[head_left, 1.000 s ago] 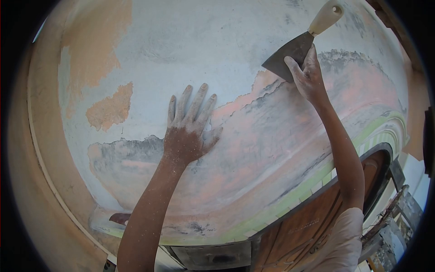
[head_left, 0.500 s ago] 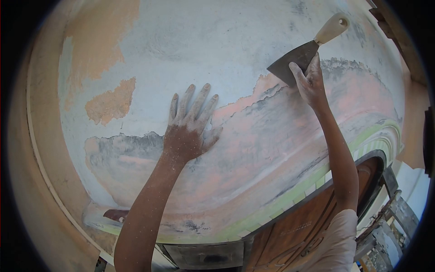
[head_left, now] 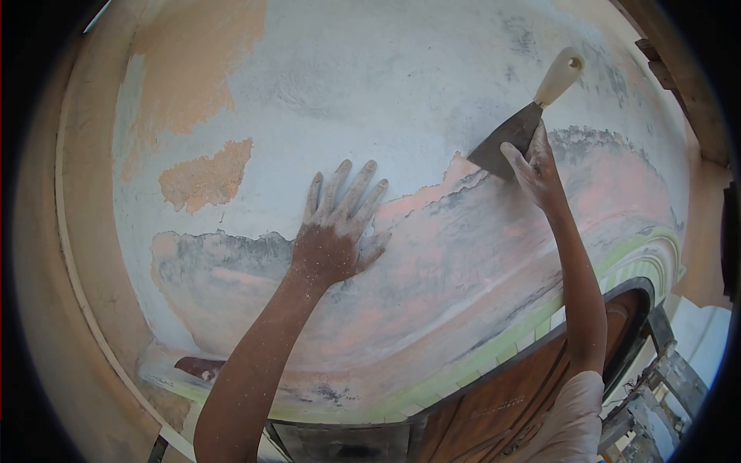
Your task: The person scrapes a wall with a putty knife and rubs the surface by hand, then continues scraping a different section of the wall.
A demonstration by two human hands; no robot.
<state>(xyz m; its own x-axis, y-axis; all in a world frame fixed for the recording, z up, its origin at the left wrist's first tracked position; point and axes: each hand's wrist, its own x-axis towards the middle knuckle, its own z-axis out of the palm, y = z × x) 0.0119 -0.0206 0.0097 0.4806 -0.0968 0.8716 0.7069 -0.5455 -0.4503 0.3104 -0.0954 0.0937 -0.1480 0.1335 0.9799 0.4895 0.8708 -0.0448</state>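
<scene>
My left hand lies flat against the wall, fingers spread and dusted with white powder. My right hand is raised higher and to the right, holding a metal scraper with a cream handle. Its fingers press on the dark blade. The blade's edge rests at the border between the pale grey paint above and the bare pink patch below.
Orange patches show where paint has come off at the upper left. A green and white arched moulding runs below the pink area, over a brown wooden door. Scaffold or rubble shows at the lower right.
The view has shifted a little, so both hands sit slightly lower and to the right in frame. The scraper blade has slid a short way down along the paint edge.
</scene>
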